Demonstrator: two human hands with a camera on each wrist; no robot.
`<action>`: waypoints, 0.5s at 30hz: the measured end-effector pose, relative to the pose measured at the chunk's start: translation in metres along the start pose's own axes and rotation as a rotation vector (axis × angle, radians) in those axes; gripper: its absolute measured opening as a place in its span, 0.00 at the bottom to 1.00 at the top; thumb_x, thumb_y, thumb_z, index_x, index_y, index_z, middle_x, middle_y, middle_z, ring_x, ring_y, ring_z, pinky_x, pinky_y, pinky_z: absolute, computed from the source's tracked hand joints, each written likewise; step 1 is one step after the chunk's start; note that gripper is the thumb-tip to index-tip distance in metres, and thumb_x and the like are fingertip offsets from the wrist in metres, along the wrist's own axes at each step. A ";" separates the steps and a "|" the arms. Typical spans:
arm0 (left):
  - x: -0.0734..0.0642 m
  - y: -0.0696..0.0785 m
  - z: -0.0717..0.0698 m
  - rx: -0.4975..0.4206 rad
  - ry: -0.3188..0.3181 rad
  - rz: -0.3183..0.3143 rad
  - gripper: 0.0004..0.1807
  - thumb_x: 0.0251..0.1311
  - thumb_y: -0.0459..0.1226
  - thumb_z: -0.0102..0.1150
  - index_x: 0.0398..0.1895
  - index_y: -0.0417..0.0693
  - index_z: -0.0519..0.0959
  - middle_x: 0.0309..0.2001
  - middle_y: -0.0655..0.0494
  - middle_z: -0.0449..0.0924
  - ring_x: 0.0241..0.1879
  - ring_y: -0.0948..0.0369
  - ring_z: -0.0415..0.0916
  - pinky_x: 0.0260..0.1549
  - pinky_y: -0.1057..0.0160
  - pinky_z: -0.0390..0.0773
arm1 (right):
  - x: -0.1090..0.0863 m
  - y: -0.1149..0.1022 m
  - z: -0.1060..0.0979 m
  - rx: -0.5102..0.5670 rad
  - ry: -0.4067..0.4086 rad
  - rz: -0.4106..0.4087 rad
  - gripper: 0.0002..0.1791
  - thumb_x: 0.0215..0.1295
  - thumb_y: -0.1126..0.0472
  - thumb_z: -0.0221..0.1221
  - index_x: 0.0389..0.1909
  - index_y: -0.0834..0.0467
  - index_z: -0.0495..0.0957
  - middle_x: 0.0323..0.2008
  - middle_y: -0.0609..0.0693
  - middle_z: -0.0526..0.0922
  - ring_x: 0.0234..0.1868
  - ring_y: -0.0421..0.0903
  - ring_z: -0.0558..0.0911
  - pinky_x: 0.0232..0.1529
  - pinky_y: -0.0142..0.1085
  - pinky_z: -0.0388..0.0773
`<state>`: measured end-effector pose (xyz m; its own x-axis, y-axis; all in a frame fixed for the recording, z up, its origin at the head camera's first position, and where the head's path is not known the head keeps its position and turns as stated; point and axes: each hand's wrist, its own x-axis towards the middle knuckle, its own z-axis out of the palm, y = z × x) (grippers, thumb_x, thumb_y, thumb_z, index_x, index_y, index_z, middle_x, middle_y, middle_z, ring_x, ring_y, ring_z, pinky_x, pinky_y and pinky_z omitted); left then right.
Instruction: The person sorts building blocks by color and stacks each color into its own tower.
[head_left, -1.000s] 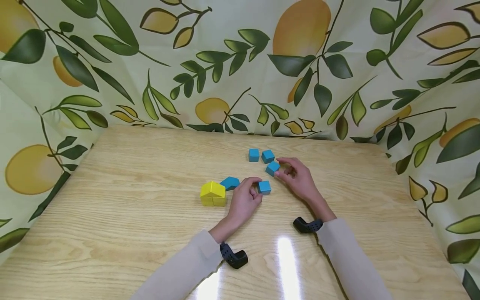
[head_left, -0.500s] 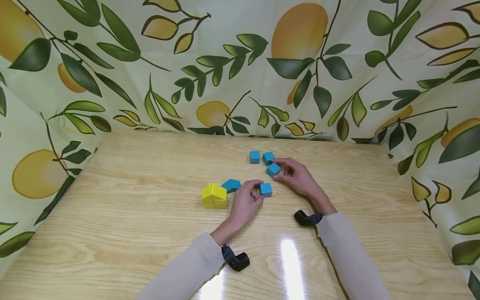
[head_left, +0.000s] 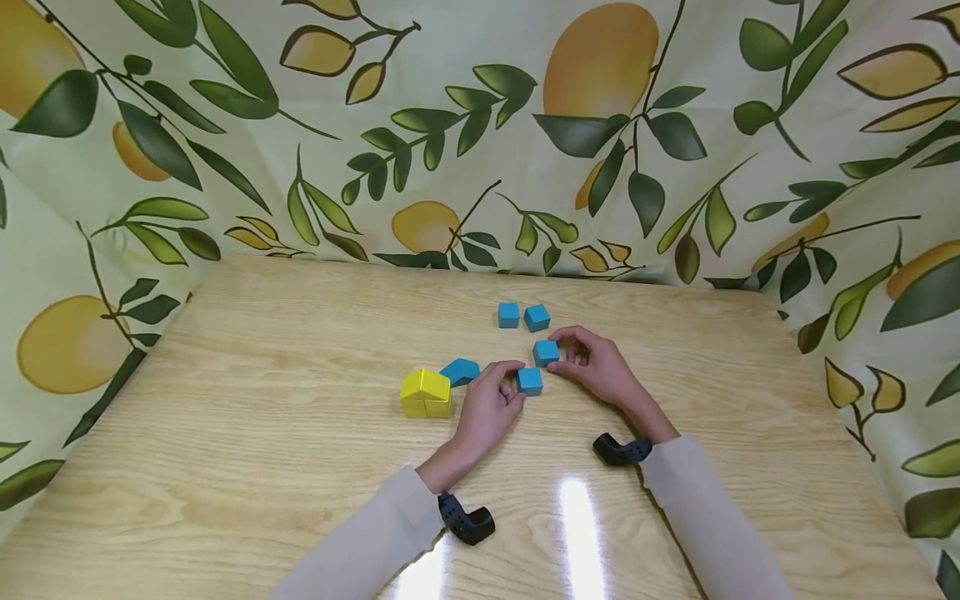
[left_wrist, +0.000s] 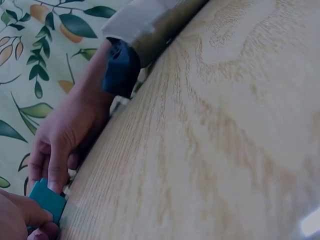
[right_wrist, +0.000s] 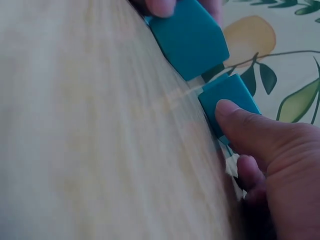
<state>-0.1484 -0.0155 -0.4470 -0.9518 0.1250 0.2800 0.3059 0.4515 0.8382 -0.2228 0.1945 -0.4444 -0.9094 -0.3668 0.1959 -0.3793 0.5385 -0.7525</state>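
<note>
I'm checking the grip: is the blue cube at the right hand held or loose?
Held: in the head view, the right hand pinches the blue cube between thumb and fingers.

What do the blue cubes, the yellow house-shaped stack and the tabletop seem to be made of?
Blue cubes: perhaps painted wood or plastic, matte-looking; even color, no bright highlights.
Yellow stack: possibly the same, smooth; uniform color, finish unclear.
Tabletop: wood or wood-look laminate, somewhat glossy; grain lines, bright reflections.

This looks like a screened-off tabletop station; the kind of room cannot be told. Fruit-print cloth hangs from ten to two o'clock, behind a wood table spreading toward six.
</note>
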 end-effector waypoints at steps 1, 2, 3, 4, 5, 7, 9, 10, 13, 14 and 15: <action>0.000 0.000 0.000 -0.001 -0.001 0.003 0.22 0.53 0.25 0.65 0.53 0.38 0.76 0.28 0.56 0.71 0.23 0.66 0.67 0.22 0.72 0.70 | -0.002 -0.001 0.000 -0.008 -0.002 -0.004 0.20 0.57 0.54 0.69 0.49 0.51 0.77 0.27 0.48 0.74 0.26 0.45 0.71 0.26 0.34 0.68; 0.000 0.001 0.000 -0.001 0.001 0.005 0.22 0.53 0.25 0.65 0.53 0.38 0.76 0.28 0.56 0.71 0.23 0.66 0.67 0.22 0.72 0.70 | -0.004 -0.002 -0.001 -0.017 -0.002 -0.008 0.20 0.56 0.54 0.69 0.49 0.51 0.77 0.26 0.48 0.73 0.26 0.45 0.71 0.26 0.34 0.67; 0.001 0.001 0.000 -0.002 0.003 0.010 0.22 0.53 0.25 0.65 0.53 0.38 0.76 0.28 0.56 0.71 0.23 0.66 0.66 0.22 0.72 0.70 | -0.005 -0.003 -0.002 -0.023 -0.002 -0.010 0.19 0.56 0.53 0.69 0.49 0.50 0.77 0.26 0.48 0.73 0.26 0.45 0.71 0.26 0.34 0.67; 0.001 0.001 0.000 -0.004 0.006 0.015 0.22 0.53 0.25 0.65 0.53 0.38 0.76 0.28 0.56 0.71 0.23 0.66 0.66 0.22 0.72 0.70 | -0.007 -0.004 -0.002 -0.028 0.002 -0.011 0.19 0.56 0.53 0.69 0.48 0.49 0.77 0.25 0.47 0.72 0.25 0.45 0.70 0.25 0.34 0.67; 0.002 0.001 0.000 -0.005 0.009 0.022 0.22 0.53 0.25 0.65 0.53 0.38 0.76 0.28 0.55 0.71 0.23 0.66 0.67 0.22 0.72 0.70 | -0.009 -0.005 -0.003 -0.027 0.004 -0.017 0.19 0.56 0.54 0.69 0.48 0.50 0.77 0.25 0.47 0.72 0.25 0.45 0.70 0.25 0.34 0.66; 0.002 0.002 0.001 -0.007 0.012 0.034 0.22 0.53 0.25 0.65 0.53 0.38 0.76 0.28 0.55 0.71 0.22 0.66 0.67 0.22 0.71 0.70 | -0.013 -0.007 -0.004 -0.030 0.014 -0.019 0.19 0.56 0.54 0.69 0.48 0.50 0.77 0.25 0.47 0.72 0.24 0.44 0.70 0.25 0.34 0.66; 0.002 0.002 0.001 -0.011 0.012 0.032 0.22 0.53 0.25 0.65 0.53 0.37 0.76 0.28 0.55 0.71 0.22 0.66 0.66 0.22 0.71 0.70 | -0.017 -0.008 -0.005 -0.026 0.013 -0.016 0.19 0.56 0.55 0.69 0.47 0.49 0.77 0.25 0.47 0.72 0.24 0.45 0.69 0.24 0.34 0.65; 0.002 0.002 0.001 -0.011 0.012 0.027 0.22 0.53 0.25 0.65 0.53 0.37 0.76 0.28 0.55 0.71 0.22 0.66 0.66 0.22 0.71 0.70 | -0.019 -0.008 -0.005 -0.026 0.008 -0.016 0.19 0.56 0.55 0.69 0.47 0.49 0.77 0.24 0.47 0.72 0.23 0.45 0.69 0.24 0.34 0.65; 0.001 0.001 0.001 -0.010 0.012 0.017 0.22 0.53 0.25 0.65 0.53 0.37 0.76 0.28 0.55 0.71 0.22 0.66 0.66 0.21 0.71 0.70 | -0.024 -0.008 -0.004 -0.019 -0.007 -0.010 0.18 0.56 0.56 0.69 0.47 0.49 0.77 0.25 0.47 0.72 0.23 0.44 0.68 0.23 0.33 0.64; 0.000 0.000 0.001 -0.008 0.012 0.017 0.22 0.53 0.25 0.65 0.53 0.38 0.76 0.28 0.55 0.71 0.22 0.66 0.67 0.21 0.71 0.70 | -0.025 -0.007 -0.003 -0.015 -0.009 -0.013 0.19 0.55 0.56 0.70 0.47 0.49 0.77 0.25 0.47 0.72 0.23 0.44 0.68 0.24 0.33 0.64; 0.000 0.000 0.002 -0.004 0.012 0.018 0.22 0.53 0.25 0.65 0.53 0.38 0.76 0.28 0.55 0.71 0.22 0.66 0.67 0.21 0.71 0.70 | -0.026 -0.007 -0.003 -0.013 -0.010 -0.017 0.19 0.55 0.57 0.70 0.47 0.49 0.77 0.25 0.47 0.72 0.24 0.45 0.69 0.24 0.33 0.64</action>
<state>-0.1487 -0.0139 -0.4478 -0.9457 0.1225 0.3010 0.3234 0.4457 0.8347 -0.1970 0.2026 -0.4425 -0.9012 -0.3836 0.2016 -0.3966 0.5422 -0.7408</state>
